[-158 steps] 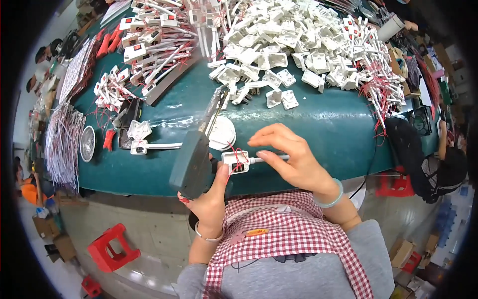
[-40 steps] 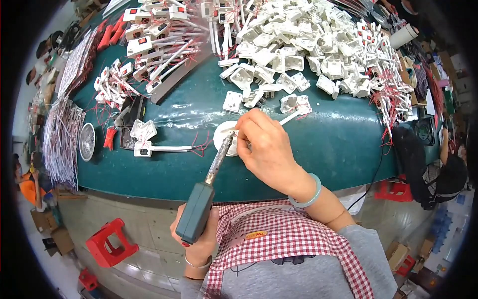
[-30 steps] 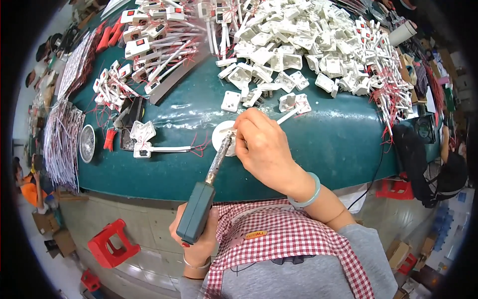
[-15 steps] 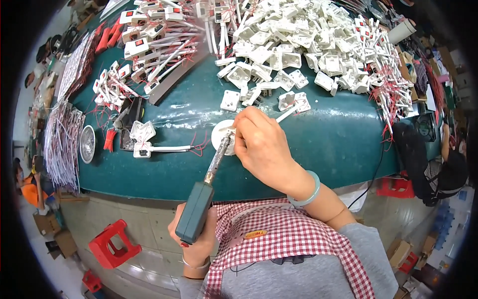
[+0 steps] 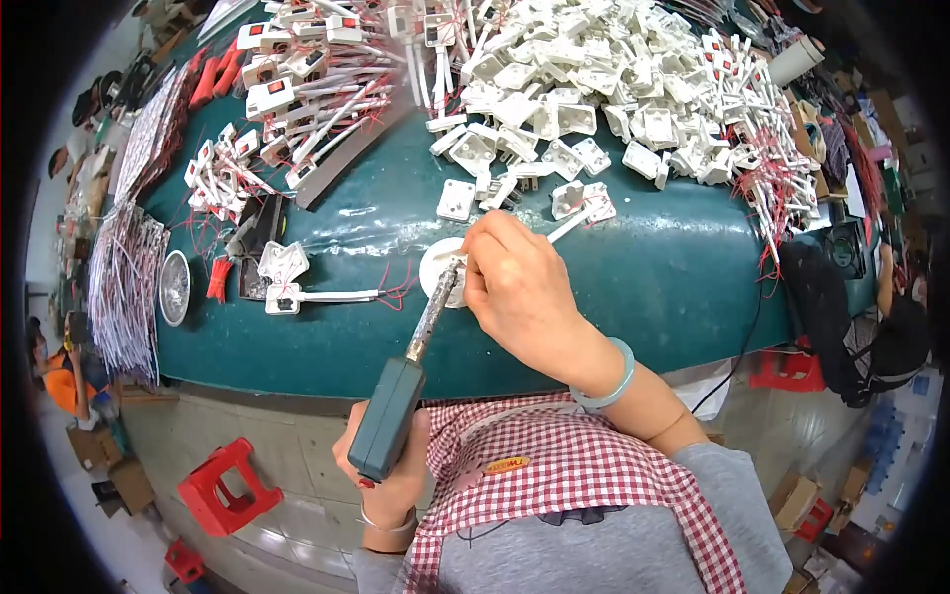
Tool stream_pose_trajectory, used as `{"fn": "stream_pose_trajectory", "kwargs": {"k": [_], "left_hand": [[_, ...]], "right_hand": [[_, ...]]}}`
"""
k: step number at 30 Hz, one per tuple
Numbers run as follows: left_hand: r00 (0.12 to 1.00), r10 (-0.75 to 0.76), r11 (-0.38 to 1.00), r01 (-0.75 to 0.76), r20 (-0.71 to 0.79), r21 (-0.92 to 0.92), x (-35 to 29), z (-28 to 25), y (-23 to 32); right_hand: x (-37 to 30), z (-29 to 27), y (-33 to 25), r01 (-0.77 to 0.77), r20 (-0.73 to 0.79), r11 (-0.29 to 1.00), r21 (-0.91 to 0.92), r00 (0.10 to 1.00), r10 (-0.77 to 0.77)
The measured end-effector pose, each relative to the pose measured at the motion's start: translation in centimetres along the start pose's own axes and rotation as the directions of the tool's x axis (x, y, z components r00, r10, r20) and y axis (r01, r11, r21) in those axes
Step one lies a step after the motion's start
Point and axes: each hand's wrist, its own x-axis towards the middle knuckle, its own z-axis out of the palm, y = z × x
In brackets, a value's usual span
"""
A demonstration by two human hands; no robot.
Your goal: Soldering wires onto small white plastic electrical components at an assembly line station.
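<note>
Green in my left hand's (image 5: 398, 492) grasp, the soldering iron (image 5: 398, 391) pointed at the white disc (image 5: 431, 269) toward the desk's (image 5: 683, 287) front edge, where my right hand (image 5: 520, 287) pinched something hidden, seemingly unfinished, while one wired casing (image 5: 283, 298) lay open and heaped shells (image 5: 584, 84) looked unstarted.

The soldering iron handle (image 5: 389, 420) is grey-green, the table (image 5: 653, 297) deep green — the apron (image 5: 574, 457) checked red-and-white.

Matt plastic iron (image 5: 392, 406), rough metal barrel (image 5: 431, 315); glossy, smooth table (image 5: 653, 287); far shells (image 5: 564, 74) plastic; near apron (image 5: 584, 460) matt cloth.
</note>
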Motion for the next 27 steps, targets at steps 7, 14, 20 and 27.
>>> {"fn": "stream_pose_trajectory", "kwargs": {"k": [7,14,20,27], "left_hand": [[0.999,-0.025,0.999,0.026,0.02,-0.038,0.2,-0.3,-0.3],[0.998,0.065,0.997,-0.065,0.012,0.032,0.6,-0.5,-0.1],[0.998,0.018,1.0,-0.019,-0.055,-0.017,-0.1,-0.7,-1.0],[1.0,0.007,0.998,-0.008,-0.021,-0.06,0.3,-0.3,-0.9]], "right_hand": [[0.0,-0.2,-0.2,-0.013,0.011,1.0,-0.026,1.0,0.014],[0.0,-0.1,-0.3,-0.017,-0.001,0.998,-0.052,1.0,0.017],[0.0,0.0,-0.3,-0.008,-0.012,0.997,-0.07,1.0,0.007],[-0.1,0.1,-0.4,-0.018,-0.012,0.997,-0.072,1.0,0.017]]}}
